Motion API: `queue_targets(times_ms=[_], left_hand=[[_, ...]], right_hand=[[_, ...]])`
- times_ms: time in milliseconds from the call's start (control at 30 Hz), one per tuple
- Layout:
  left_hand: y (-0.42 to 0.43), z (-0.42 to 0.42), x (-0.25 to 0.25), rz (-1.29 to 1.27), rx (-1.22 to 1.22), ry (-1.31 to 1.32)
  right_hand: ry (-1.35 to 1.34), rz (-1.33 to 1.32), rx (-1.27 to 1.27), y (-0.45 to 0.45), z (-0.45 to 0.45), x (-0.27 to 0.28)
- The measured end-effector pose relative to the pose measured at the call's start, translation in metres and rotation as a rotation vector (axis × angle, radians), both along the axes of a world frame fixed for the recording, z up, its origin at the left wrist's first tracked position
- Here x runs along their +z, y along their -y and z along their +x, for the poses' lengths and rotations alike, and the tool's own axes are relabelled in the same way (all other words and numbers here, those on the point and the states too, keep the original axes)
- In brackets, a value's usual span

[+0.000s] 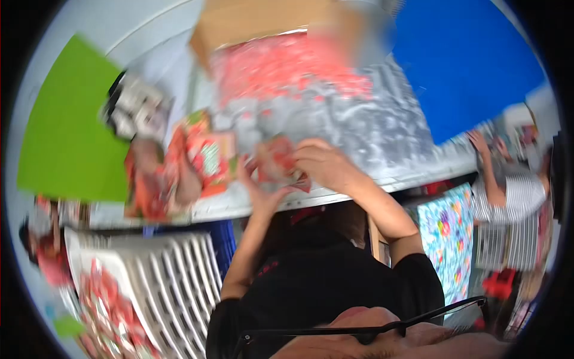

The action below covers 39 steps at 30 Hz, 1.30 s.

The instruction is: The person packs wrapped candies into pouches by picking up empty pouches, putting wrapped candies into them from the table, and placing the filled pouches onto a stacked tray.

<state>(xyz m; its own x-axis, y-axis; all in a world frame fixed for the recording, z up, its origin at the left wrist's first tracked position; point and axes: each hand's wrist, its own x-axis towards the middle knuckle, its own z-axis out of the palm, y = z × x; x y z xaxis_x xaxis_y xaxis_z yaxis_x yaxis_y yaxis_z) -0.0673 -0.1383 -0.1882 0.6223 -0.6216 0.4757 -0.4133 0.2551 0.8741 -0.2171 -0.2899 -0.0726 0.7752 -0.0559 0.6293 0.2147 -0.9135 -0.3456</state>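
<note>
In front of my chest, at the near edge of the table, a small clear plastic bag with red printing or contents is between my two hands; blur hides which. My left hand cups it from the left and below, thumb apart from the fingers. Its right side is gripped by my right hand, fingers bent over it. Left of the bag lie red and orange printed packets. Beyond it, pinkish-red small pieces are spread in a loose heap on the grey metal-looking tabletop.
A cardboard box stands behind the heap. Green and blue panels flank the table. Further left are a white-and-black object and a white slatted crate. A person in a striped shirt works at right.
</note>
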Motion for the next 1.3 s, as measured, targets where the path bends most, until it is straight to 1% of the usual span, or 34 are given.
queue_targets(times_ms=[33, 67, 100, 133, 167, 200, 233, 300, 400, 433, 500, 533, 567, 600, 633, 667, 700, 733, 767, 800, 833, 867, 900, 967, 1000, 1033, 1067, 1100, 1133, 1167, 1200, 1233, 1267, 1300], left_hand=[[-0.001, 0.019, -0.014, 0.041, -0.101, -0.138], [0.004, 0.025, -0.004, 0.067, -0.193, -0.226], [0.003, 0.032, 0.022, 0.265, -0.486, -0.547], [0.006, 0.041, 0.010, 0.319, -0.587, -0.550], [0.007, 0.058, -0.026, 0.388, -0.564, -0.324], [0.021, 0.024, 0.000, 0.288, -0.502, -0.392], [0.018, 0.035, -0.014, 0.402, -0.638, -0.406], [0.025, 0.023, -0.014, 0.444, -0.626, -0.411], [0.037, 0.022, -0.035, 0.441, -0.726, -0.305], [0.045, 0.006, -0.028, 0.438, -0.778, -0.291], [0.048, -0.022, -0.010, 0.367, -0.680, -0.277], [0.054, -0.026, -0.010, 0.358, -0.781, -0.234], [0.055, -0.037, 0.002, 0.364, -0.814, -0.209], [0.052, -0.054, 0.019, 0.372, -0.827, -0.303], [0.050, -0.064, 0.035, 0.378, -0.836, -0.402], [0.049, -0.064, 0.047, 0.521, -0.828, -0.412], [0.051, -0.063, 0.044, 0.521, -0.847, -0.400], [0.052, -0.060, 0.038, 0.499, -0.862, -0.331], [0.054, -0.058, 0.033, 0.478, -0.874, -0.261], [0.054, -0.056, 0.032, 0.480, -0.884, -0.247], [0.052, -0.053, 0.031, 0.482, -0.860, -0.095], [0.050, -0.050, 0.031, 0.477, -0.817, 0.051], [0.050, -0.056, 0.031, 0.462, -0.774, 0.046], [0.045, -0.063, 0.041, 0.188, -0.721, 0.085], [0.044, -0.051, 0.028, 0.171, -0.673, 0.276], [0.041, -0.044, 0.040, 0.190, -0.607, 0.467], [0.029, -0.046, 0.049, 0.447, -0.559, 0.094], [0.026, -0.033, 0.026, 0.557, -0.483, 0.106], [0.018, -0.046, 0.044, 0.477, -0.490, 0.016], [0.008, -0.051, 0.068, 0.608, -0.484, -0.093], [0.001, -0.046, 0.069, 0.577, -0.562, -0.136], [-0.006, -0.051, 0.077, 0.433, -0.562, -0.121], [-0.011, -0.049, 0.065, 0.297, -0.505, -0.059], [-0.018, -0.042, 0.057, 0.347, -0.512, -0.149]], right_hand=[[0.034, -0.015, 0.041, 0.005, -0.004, -0.003], [0.047, -0.002, 0.115, 0.009, -0.007, -0.007], [-0.087, -0.046, 0.092, 0.007, -0.013, -0.008], [-0.204, -0.066, 0.077, 0.001, -0.014, -0.002], [-0.127, -0.093, 0.002, 0.002, -0.021, -0.020], [-0.119, -0.159, -0.144, -0.003, -0.029, -0.014], [-0.109, -0.216, -0.269, -0.011, -0.035, -0.007], [-0.074, -0.368, -0.440, -0.018, -0.051, -0.002], [-0.156, -0.308, -0.552, -0.027, -0.060, -0.020], [-0.161, -0.316, -0.603, -0.027, -0.067, -0.016], [-0.493, -0.080, -0.504, -0.030, -0.077, -0.010], [-0.480, -0.072, -0.548, -0.031, -0.072, -0.026], [-0.447, 0.199, -0.646, -0.030, -0.062, -0.052], [-0.400, 0.468, -0.727, -0.028, -0.058, -0.065], [-0.381, 0.469, -0.750, -0.030, -0.069, -0.053], [-0.354, 0.346, -0.603, -0.034, -0.083, -0.043], [-0.328, 0.221, -0.455, -0.037, -0.093, -0.034], [-0.320, 0.219, -0.473, -0.030, -0.094, -0.042], [-0.414, 0.153, -0.360, -0.019, -0.090, -0.054], [-0.505, 0.087, -0.240, -0.017, -0.091, -0.047], [-0.494, 0.081, -0.241, -0.020, -0.092, -0.043], [-0.511, 0.175, -0.272, -0.023, -0.095, -0.041], [-0.539, 0.258, -0.279, -0.028, -0.104, -0.031], [-0.431, 0.275, -0.227, -0.029, -0.106, -0.019], [-0.278, 0.275, -0.246, -0.029, -0.103, -0.021], [-0.126, 0.298, -0.242, -0.030, -0.100, -0.017], [-0.086, 0.431, -0.276, -0.036, -0.098, -0.016], [-0.232, 0.373, -0.383, -0.044, -0.098, 0.007], [-0.394, 0.283, -0.304, -0.042, -0.097, 0.019], [-0.326, 0.177, -0.273, -0.039, -0.084, -0.003], [-0.385, 0.143, -0.280, -0.042, -0.078, 0.004], [-0.494, 0.114, -0.225, -0.043, -0.070, 0.014], [-0.496, 0.163, -0.166, -0.041, -0.061, 0.010], [-0.494, 0.195, -0.078, -0.041, -0.048, 0.012]])
